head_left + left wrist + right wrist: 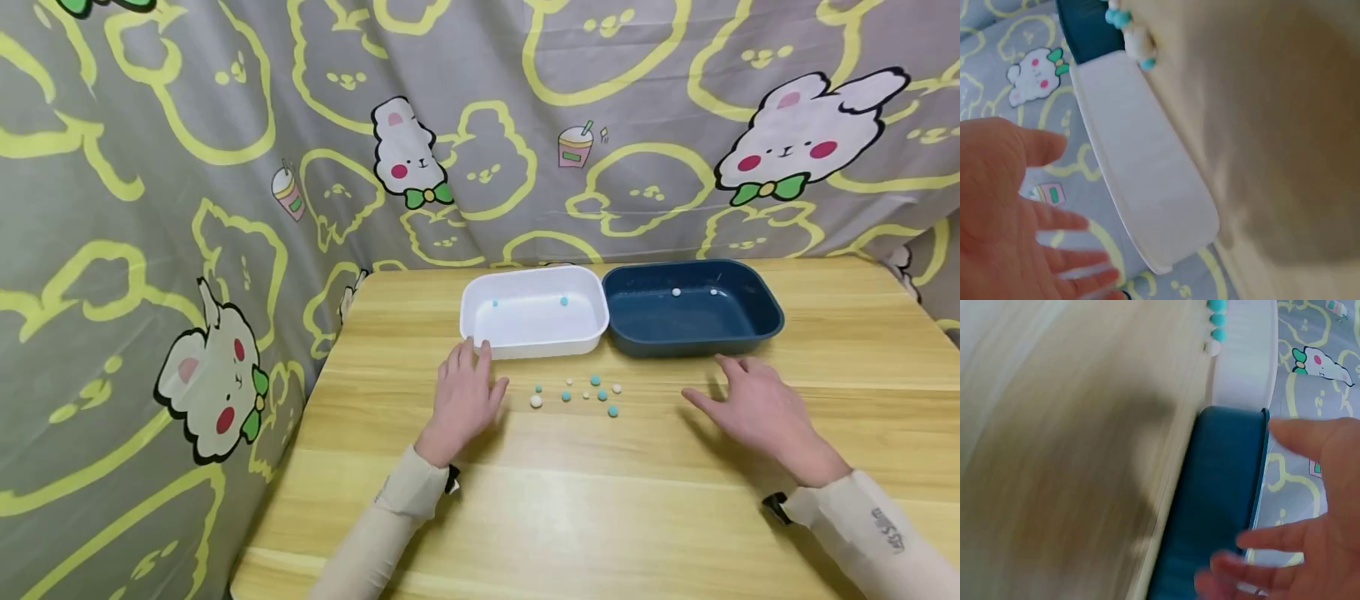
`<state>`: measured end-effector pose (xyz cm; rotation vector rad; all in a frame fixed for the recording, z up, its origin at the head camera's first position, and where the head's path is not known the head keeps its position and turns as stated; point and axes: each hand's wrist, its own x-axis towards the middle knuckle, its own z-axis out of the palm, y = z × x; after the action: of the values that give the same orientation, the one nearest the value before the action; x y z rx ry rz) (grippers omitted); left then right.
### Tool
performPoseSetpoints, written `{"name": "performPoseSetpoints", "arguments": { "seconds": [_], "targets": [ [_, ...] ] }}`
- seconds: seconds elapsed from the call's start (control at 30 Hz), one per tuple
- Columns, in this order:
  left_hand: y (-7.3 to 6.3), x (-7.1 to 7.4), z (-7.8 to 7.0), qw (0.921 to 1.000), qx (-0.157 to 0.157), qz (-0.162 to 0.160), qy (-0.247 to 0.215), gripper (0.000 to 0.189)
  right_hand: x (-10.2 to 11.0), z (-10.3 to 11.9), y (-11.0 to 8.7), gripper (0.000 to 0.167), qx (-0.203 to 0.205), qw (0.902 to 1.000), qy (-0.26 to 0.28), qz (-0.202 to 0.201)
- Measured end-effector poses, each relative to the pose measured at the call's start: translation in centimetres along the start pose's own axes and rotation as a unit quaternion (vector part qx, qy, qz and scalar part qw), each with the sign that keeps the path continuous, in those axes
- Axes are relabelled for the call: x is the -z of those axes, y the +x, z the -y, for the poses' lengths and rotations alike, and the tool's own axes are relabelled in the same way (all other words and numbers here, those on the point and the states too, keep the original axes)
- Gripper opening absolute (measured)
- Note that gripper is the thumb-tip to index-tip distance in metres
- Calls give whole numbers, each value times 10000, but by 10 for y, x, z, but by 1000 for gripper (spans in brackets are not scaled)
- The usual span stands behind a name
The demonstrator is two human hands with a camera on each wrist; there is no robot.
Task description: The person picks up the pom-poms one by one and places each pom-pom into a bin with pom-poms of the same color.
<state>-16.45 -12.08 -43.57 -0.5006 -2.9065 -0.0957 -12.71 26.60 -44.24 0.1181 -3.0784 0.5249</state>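
My left hand (pixel 467 398), fingers spread and holding nothing, hovers by the near left corner of a white tray (pixel 536 351). My right hand (pixel 765 412) is likewise empty, with thumb and fingers apart, just in front of a dark blue tray (pixel 667 346). Between the hands, several small balls lie scattered on the table, among them a blue ball (pixel 612 411) and a white ball (pixel 536 401). Inside the white tray are two blue balls, one a larger blue ball (pixel 564 301). The dark tray holds two white balls, including a white ball (pixel 676 292) on the left.
The two trays stand side by side toward the back of a wooden table (pixel 540 517). Behind and to the left hangs a grey patterned curtain (pixel 480 75), close to the table's back edge.
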Motion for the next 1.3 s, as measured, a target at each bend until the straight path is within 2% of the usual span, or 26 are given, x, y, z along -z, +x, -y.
{"name": "performPoseSetpoints", "arguments": {
  "seconds": [0.17,0.33,0.43,0.53,0.63,0.73,0.83,1.07,1.3],
  "targets": [
    [29,1,13,9977,-655,163,-109,58,-1,7,8,47,549,9953,684,404],
    [50,-9,26,9928,-966,289,-641,47,-17,12,17,23,1368,9804,1239,683],
    [58,-14,30,9862,-1048,453,-1196,40,-27,16,20,21,1711,9681,1532,1000],
    [64,-19,33,9798,-1115,625,-1536,34,-33,21,22,22,1895,9553,1828,1344],
    [68,-22,35,9764,-1206,726,-1637,29,-37,28,24,23,2006,9449,2051,1574],
    [72,-25,36,9751,-1276,720,-1663,22,-41,36,25,24,2093,9389,2155,1682],
    [75,-29,37,9762,-1309,612,-1617,17,-44,42,27,24,2122,9373,2166,1716],
    [79,-33,36,9792,-1415,347,-1414,9,-48,49,36,22,2005,9445,1983,1684],
    [79,-34,36,9795,-1380,304,-1439,9,-50,54,43,15,2275,9388,1896,1761]
  ]
}}
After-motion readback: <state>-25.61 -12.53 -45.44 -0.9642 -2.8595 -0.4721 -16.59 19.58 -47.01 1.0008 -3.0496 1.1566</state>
